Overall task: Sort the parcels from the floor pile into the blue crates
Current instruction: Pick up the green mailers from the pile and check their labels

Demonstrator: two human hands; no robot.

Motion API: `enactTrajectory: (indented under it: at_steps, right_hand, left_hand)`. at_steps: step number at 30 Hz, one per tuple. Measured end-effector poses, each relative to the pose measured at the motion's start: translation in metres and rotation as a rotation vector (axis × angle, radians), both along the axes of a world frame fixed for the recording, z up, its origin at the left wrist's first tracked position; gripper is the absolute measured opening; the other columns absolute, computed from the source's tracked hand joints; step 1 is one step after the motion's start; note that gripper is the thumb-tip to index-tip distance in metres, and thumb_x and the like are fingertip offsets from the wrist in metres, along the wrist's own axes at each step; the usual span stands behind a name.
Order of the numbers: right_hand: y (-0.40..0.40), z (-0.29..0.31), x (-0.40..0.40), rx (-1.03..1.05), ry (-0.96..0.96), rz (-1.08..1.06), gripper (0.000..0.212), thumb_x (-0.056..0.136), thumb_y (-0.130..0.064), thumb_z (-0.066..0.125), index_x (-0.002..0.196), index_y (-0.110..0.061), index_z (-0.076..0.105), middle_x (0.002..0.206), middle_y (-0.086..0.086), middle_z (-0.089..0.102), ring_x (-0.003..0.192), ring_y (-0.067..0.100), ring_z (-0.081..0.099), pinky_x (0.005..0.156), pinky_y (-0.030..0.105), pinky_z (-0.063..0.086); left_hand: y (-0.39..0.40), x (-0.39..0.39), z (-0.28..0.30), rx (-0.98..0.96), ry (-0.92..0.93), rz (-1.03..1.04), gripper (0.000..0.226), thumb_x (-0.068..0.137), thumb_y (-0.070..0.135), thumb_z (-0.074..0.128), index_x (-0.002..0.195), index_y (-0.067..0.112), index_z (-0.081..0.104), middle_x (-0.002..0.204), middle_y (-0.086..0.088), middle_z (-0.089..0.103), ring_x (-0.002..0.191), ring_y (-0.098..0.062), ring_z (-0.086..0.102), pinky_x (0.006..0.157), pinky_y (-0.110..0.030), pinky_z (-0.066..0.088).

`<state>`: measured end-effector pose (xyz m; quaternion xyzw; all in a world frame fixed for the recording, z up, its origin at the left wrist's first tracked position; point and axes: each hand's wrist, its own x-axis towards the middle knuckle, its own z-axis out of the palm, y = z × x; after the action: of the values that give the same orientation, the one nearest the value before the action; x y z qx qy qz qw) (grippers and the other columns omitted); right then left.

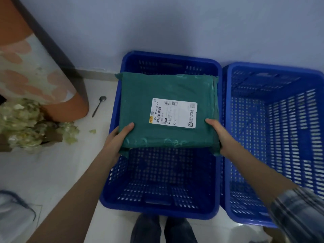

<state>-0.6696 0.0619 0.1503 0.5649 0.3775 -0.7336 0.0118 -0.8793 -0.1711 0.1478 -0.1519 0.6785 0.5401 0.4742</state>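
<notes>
A flat green parcel (166, 95) with a white shipping label hangs over the left blue crate (112, 172). My left hand (119, 139) grips its near left corner, thumb on top. Its near right corner is held by my right hand (220, 135), also thumb on top. The parcel covers the far half of that crate, level with or just above the rim. The crate's near floor shows bare. A second blue crate (249, 172) stands right beside it on the right, with nothing visible inside.
Both crates stand against a pale blue wall. On the floor to the left lie a spoon (99, 106), an orange and white patterned object (52, 79) and a heap of pale green scraps (26, 123). My feet (163, 228) are just before the left crate.
</notes>
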Motion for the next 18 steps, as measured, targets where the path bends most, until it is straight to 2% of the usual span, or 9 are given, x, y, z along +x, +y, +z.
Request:
enactTrajectory:
  at_steps: [3,5,7,9,12,18]
  right_hand:
    - [0.008,-0.030,-0.016,0.083,-0.029,0.138,0.063,0.079,-0.049,0.065,0.135,-0.033,0.040,0.121,-0.006,0.059,0.101,0.013,0.060,0.082,0.034,0.053]
    - [0.016,-0.052,-0.024,0.092,-0.037,0.222,0.073,0.077,-0.052,0.066,0.139,-0.040,0.030,0.122,-0.010,0.055,0.105,0.012,0.058,0.091,0.040,0.052]
    - [0.022,-0.074,-0.032,0.104,-0.041,0.278,0.077,0.075,-0.050,0.069,0.139,-0.045,0.025,0.124,-0.011,0.052,0.109,0.016,0.057,0.088,0.044,0.054]
    - [0.025,-0.099,-0.040,0.151,-0.051,0.261,0.079,0.077,-0.041,0.071,0.142,-0.039,0.025,0.132,-0.006,0.049,0.114,0.020,0.055,0.086,0.046,0.055]
    - [0.022,-0.141,-0.048,0.246,-0.041,0.174,0.080,0.081,-0.026,0.071,0.146,-0.029,0.023,0.141,-0.001,0.044,0.120,0.019,0.051,0.101,0.048,0.046]
    - [0.016,-0.204,-0.064,0.302,-0.063,0.116,0.079,0.082,-0.018,0.072,0.145,-0.028,0.025,0.142,-0.001,0.044,0.121,0.015,0.047,0.108,0.043,0.041]
  left_hand:
    - [0.015,-0.020,-0.026,-0.009,0.056,-0.043,0.095,0.040,0.057,0.081,0.124,0.019,0.058,0.111,0.000,0.070,0.097,-0.019,0.068,0.075,-0.032,0.055]
    - [0.026,-0.036,-0.051,-0.018,0.081,-0.077,0.091,0.051,0.054,0.080,0.130,0.017,0.054,0.117,-0.003,0.067,0.101,-0.021,0.066,0.087,-0.038,0.054]
    - [0.038,-0.053,-0.078,-0.022,0.100,-0.119,0.082,0.064,0.050,0.077,0.134,0.017,0.050,0.123,-0.004,0.063,0.103,-0.021,0.064,0.094,-0.041,0.051]
    - [0.049,-0.063,-0.102,-0.006,0.143,-0.201,0.080,0.068,0.052,0.073,0.136,0.020,0.046,0.125,0.001,0.060,0.101,-0.013,0.062,0.090,-0.033,0.051]
    - [0.059,-0.066,-0.137,0.022,0.225,-0.298,0.085,0.069,0.054,0.071,0.141,0.022,0.039,0.123,0.007,0.057,0.100,-0.004,0.059,0.078,-0.019,0.048]
    - [0.060,-0.072,-0.202,-0.030,0.341,-0.420,0.077,0.080,0.034,0.070,0.145,0.018,0.032,0.135,0.003,0.049,0.115,-0.010,0.049,0.100,-0.026,0.040]
